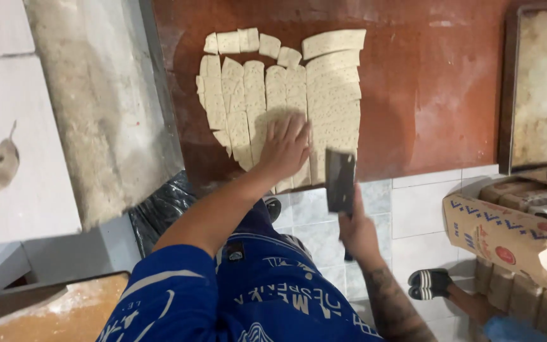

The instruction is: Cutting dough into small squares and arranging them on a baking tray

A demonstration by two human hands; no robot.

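right hand [357, 229] fisted round cleaver [339, 180] (handle hidden), left hand [284, 145] flat on dough [324, 95]

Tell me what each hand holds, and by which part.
The right hand grips a cleaver by its handle, blade up over the table's edge. The left hand holds nothing; it presses flat on the cut dough strips.

dough [324, 95]: pale, matt, pricked with small holes
counter [438, 82]: reddish-brown, worn, floury
cleaver [340, 180]: dark dull metal
floor [413, 209]: glossy tile
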